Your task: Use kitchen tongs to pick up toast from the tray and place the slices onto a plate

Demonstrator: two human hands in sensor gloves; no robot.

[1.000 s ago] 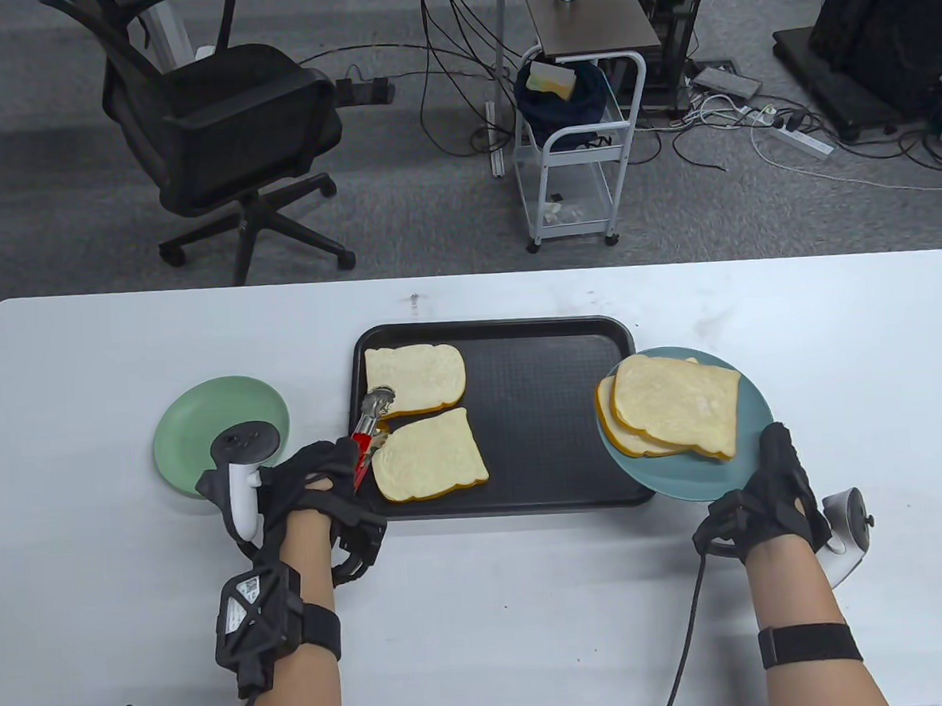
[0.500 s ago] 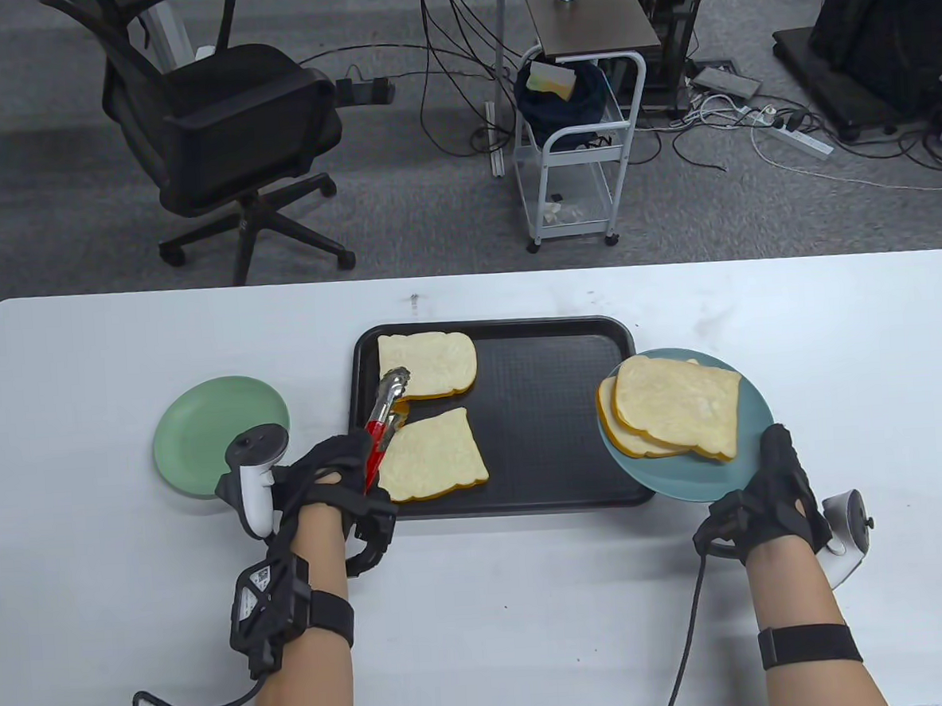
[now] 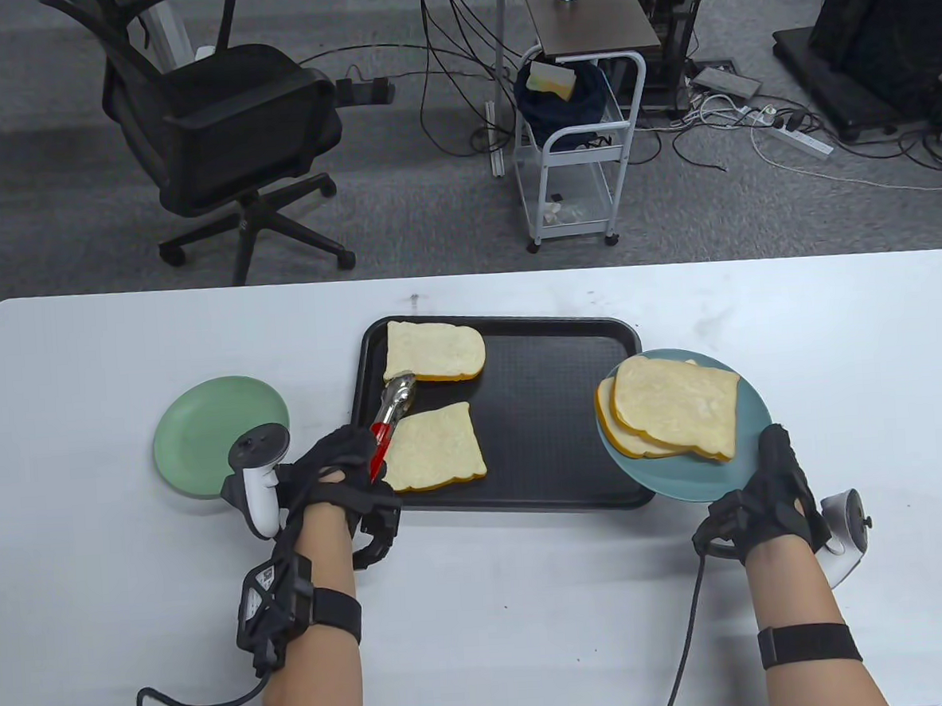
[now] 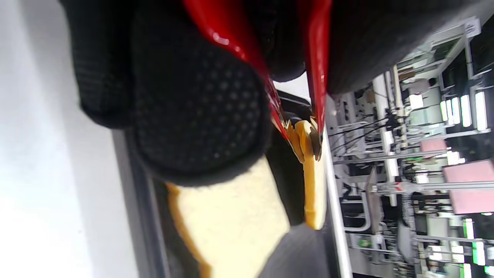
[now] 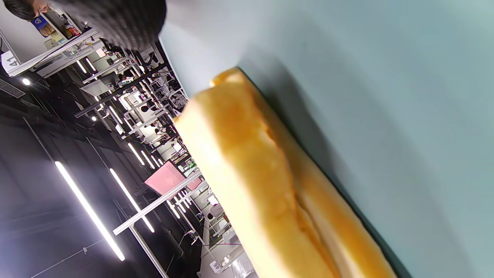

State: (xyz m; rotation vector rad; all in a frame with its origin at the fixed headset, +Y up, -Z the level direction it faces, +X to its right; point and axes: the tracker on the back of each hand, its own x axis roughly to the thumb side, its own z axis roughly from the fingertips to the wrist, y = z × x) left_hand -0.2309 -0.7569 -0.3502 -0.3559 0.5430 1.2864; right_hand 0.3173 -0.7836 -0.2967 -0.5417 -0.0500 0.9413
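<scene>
A black tray (image 3: pixel 546 412) lies mid-table with two toast slices on its left side. My left hand (image 3: pixel 343 472) grips red-handled metal tongs (image 3: pixel 387 414), whose tips pinch the near edge of the far slice (image 3: pixel 435 351); that slice (image 4: pixel 312 181) is tilted up off the tray. The near slice (image 3: pixel 433 449) lies flat beside the tongs. My right hand (image 3: pixel 767 502) holds a blue plate (image 3: pixel 686 475) by its near rim, tilted over the tray's right edge, with two stacked slices (image 3: pixel 674 412) on it. The stacked slices (image 5: pixel 270 185) fill the right wrist view.
A green plate (image 3: pixel 204 425) sits left of the tray, just behind my left hand's tracker. Beyond the table's far edge stand an office chair (image 3: pixel 218 137) and a white cart (image 3: pixel 578 147), with cables on the floor.
The tongs have closed on the far slice and lifted it, carrying it up and to the right. My left hand moved right with it. The right hand and blue plate stayed put.
</scene>
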